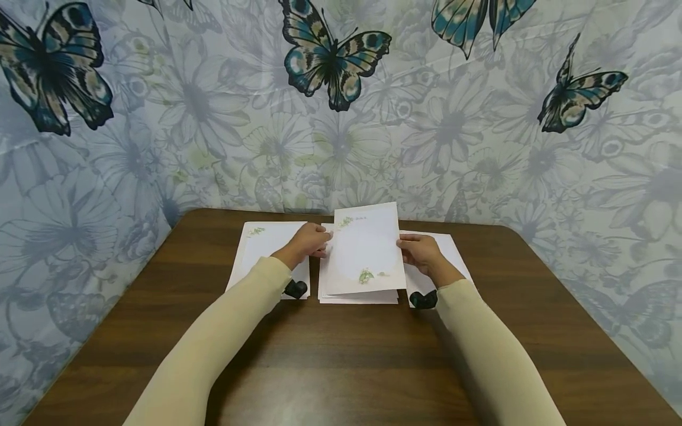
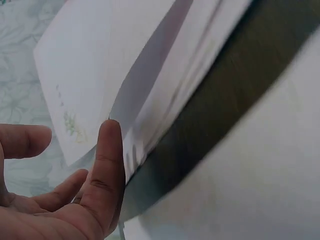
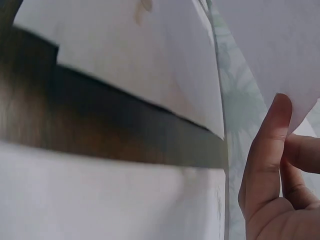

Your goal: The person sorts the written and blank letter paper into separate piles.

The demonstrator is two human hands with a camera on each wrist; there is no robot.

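Above the middle stack [image 1: 358,299], a printed sheet [image 1: 367,248] is hanging raised; the right fingers [image 3: 268,150] are pinching its right edge, the left fingers [image 2: 107,165] are standing spread, one touching paper. Uneven support could be letting it swing, knocking the stack askew. Marks beside the far green sprig [image 1: 346,222] are looking too small to read.

Had a raised sheet [image 1: 367,245] between the fingers of the left hand [image 1: 307,241] and those of the right hand [image 1: 423,251], above a middle stack [image 1: 341,300]. Found left-side papers [image 1: 256,251] below the left fingers and out to their left, right-side papers [image 1: 446,246] below the right fingers and out to their right. Had the table [image 1: 341,361] under all the paper and nearer than the fingers, the backdrop [image 1: 442,130] behind, beyond every fingertip.
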